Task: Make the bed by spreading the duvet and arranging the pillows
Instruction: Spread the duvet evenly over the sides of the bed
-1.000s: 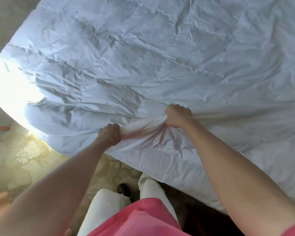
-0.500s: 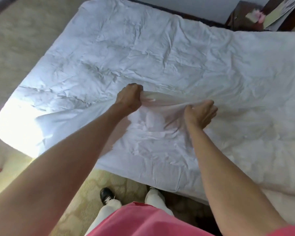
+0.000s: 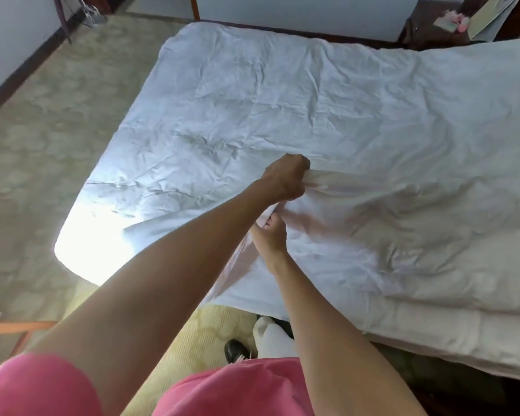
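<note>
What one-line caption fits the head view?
Left hand grips a bunched fold of white duvet; right hand pinches it below.

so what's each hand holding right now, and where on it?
Left hand grips a bunched fold of the white duvet, lifted near its front edge. Right hand pinches the same duvet just below, at the fabric edge.
</note>
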`<state>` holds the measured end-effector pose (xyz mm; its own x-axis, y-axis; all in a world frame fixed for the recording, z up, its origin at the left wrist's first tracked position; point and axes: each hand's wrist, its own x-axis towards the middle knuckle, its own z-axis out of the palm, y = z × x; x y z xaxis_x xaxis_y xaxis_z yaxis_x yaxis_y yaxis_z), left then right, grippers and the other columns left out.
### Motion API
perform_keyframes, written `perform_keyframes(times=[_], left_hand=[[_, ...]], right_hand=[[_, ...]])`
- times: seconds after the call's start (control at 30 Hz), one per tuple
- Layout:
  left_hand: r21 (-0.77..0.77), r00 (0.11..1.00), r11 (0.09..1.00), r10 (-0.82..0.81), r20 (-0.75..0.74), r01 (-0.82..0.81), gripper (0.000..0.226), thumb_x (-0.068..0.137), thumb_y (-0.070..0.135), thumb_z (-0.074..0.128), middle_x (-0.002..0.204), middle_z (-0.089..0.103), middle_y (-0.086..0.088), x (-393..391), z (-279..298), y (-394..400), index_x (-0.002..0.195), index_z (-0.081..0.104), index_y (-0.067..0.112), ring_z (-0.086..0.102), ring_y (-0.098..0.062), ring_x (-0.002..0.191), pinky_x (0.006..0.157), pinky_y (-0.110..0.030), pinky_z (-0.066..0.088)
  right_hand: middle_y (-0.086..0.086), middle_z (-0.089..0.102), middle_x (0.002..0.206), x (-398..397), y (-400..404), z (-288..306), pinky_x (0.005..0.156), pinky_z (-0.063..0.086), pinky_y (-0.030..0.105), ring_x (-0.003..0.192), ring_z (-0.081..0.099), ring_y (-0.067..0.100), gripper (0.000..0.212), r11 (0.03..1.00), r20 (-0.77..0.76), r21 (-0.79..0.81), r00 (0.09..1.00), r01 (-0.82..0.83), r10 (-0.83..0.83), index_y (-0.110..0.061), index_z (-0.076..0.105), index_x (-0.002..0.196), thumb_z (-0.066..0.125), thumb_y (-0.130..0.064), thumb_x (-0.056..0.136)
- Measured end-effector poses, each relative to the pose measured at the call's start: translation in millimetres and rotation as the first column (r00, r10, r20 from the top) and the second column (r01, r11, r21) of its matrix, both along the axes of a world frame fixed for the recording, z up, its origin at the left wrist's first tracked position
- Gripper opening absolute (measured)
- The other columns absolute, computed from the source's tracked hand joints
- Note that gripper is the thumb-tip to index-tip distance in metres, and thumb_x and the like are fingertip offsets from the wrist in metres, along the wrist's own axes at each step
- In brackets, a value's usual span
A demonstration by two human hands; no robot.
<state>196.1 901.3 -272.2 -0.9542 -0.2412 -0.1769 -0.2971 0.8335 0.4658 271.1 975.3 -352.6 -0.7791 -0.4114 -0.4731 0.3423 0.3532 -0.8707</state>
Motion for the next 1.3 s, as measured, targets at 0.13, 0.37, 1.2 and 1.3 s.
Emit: perform_keyframes(times=[0.13, 0.37, 1.2, 1.3], left_hand=[[0.018, 1.000, 1.000, -0.012, 0.024, 0.012, 0.029, 0.069, -0.005, 0.050, 0.091, 0.059, -0.004, -6, 1, -29, 0.086, 0.058, 0.016, 0.061, -0.028, 0.093, 0.070, -0.035, 0.048], [0.042, 0.911, 0.920, 0.379, 0.161, -0.390, 0.029, 0.072, 0.013, 0.057, 0.102, 0.065, 0.001, 12, -20, -100, 0.097, 0.066, 0.024, 0.063, -0.022, 0.099, 0.085, -0.037, 0.051], [0.112, 0.680, 0.671, 0.730, 0.077, -0.733, 0.015, 0.090, 0.013, 0.048, 0.097, 0.065, -0.021, 112, -53, -200, 0.090, 0.062, 0.007, 0.060, -0.038, 0.094, 0.073, -0.038, 0.044], [0.305, 0.745, 0.694, 0.661, 0.086, -0.652, 0.019, 0.084, 0.007, 0.049, 0.071, 0.056, -0.008, 109, -21, -235, 0.066, 0.054, 0.010, 0.051, -0.022, 0.072, 0.055, -0.029, 0.036]], right_hand=[[-0.006, 0.054, 0.063, -11, -33, 10, 0.069, 0.047, 0.035, 0.067, 0.054, 0.018, 0.032, 0.997, -0.027, 0.059, 0.999, 0.047, -0.045, -0.017, 0.048, 0.064, 0.062, -0.035, 0.087], [-0.016, 0.042, 0.049, -36, -86, 24, 0.053, 0.033, 0.024, 0.048, 0.036, 0.003, 0.038, 0.985, -0.116, -0.172, 0.993, 0.011, -0.031, -0.018, 0.047, 0.059, 0.052, -0.009, 0.095], [0.006, 0.067, 0.090, -68, -134, 48, 0.072, 0.053, 0.022, 0.085, 0.064, 0.015, 0.015, 0.873, 0.394, -0.420, 0.916, 0.248, -0.071, -0.005, 0.064, 0.097, 0.050, 0.001, 0.095], [-0.003, 0.070, 0.098, -25, -145, 34, 0.075, 0.048, 0.022, 0.083, 0.061, 0.009, 0.018, 0.941, 0.255, -0.338, 0.964, 0.018, 0.073, -0.020, 0.068, 0.101, 0.058, -0.009, 0.092]])
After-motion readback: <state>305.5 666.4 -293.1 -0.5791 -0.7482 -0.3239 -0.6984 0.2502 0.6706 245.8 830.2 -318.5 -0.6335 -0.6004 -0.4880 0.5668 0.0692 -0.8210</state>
